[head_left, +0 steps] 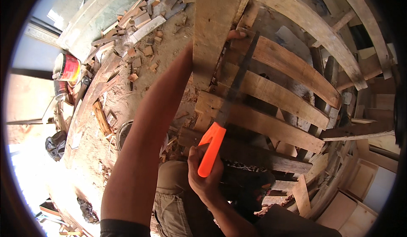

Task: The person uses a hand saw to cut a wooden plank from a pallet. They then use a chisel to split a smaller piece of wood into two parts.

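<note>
My right hand [202, 173] is closed round the orange handle [214, 146] of a hand saw. Its dark blade [242, 73] points up and away, lying across several wooden slats, its far end by the end of a curved wooden board [292, 65]. My left arm reaches up behind an upright plank [214, 29], which hides most of that hand. Only some fingers of my left hand [236, 34] show past the plank's right edge, bent over the board's end close to the blade.
Curved wooden beams [309, 25] arch across the upper right. Offcuts [140, 20] and chips litter the dirt floor at left. A paint bucket [68, 67] stands at far left, and a round container [124, 135] sits partly behind my left forearm. Panels [360, 194] lean at lower right.
</note>
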A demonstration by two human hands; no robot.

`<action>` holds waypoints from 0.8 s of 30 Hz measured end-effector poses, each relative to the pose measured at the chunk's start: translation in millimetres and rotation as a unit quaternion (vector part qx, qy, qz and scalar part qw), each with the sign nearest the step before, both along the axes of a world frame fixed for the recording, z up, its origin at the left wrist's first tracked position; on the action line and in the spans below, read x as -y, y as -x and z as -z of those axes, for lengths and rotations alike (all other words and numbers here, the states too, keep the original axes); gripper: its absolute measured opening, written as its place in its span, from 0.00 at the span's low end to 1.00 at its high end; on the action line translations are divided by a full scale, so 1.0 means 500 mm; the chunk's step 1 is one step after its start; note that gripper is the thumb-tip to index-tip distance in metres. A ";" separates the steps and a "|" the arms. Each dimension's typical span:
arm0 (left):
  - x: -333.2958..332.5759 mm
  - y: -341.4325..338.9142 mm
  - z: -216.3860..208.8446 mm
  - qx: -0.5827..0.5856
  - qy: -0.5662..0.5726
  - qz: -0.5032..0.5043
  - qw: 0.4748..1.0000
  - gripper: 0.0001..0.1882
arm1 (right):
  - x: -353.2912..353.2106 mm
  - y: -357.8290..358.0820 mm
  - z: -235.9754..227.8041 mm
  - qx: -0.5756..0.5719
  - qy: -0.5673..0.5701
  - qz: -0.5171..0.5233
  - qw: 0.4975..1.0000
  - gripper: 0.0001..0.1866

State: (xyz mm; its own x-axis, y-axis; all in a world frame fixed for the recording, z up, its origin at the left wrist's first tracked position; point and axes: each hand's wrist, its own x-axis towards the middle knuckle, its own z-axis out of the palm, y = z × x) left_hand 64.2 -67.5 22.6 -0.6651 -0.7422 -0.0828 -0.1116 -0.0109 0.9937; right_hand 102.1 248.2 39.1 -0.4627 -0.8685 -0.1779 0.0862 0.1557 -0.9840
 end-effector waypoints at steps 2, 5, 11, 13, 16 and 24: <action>0.002 -0.004 0.002 -0.004 -0.015 0.003 1.000 0.45 | -0.012 0.003 0.005 0.015 -0.004 -0.007 1.000 0.13; 0.011 -0.003 0.019 0.010 -0.026 0.005 1.000 0.46 | -0.025 0.002 0.004 0.021 -0.007 -0.027 0.999 0.10; 0.021 0.003 0.019 0.052 0.075 0.009 0.996 0.46 | -0.025 -0.005 0.000 0.028 -0.016 -0.014 0.999 0.09; 0.042 -0.011 0.044 0.068 0.154 0.021 0.986 0.46 | -0.023 -0.012 -0.007 0.029 -0.022 -0.019 0.999 0.08; 0.019 0.013 0.011 0.073 0.021 0.018 0.997 0.45 | -0.033 -0.008 0.011 0.040 -0.012 0.004 0.999 0.07; 0.020 0.003 0.075 -0.109 -0.051 0.026 0.992 0.43 | 0.000 -0.008 0.000 -0.014 -0.024 0.015 1.000 0.08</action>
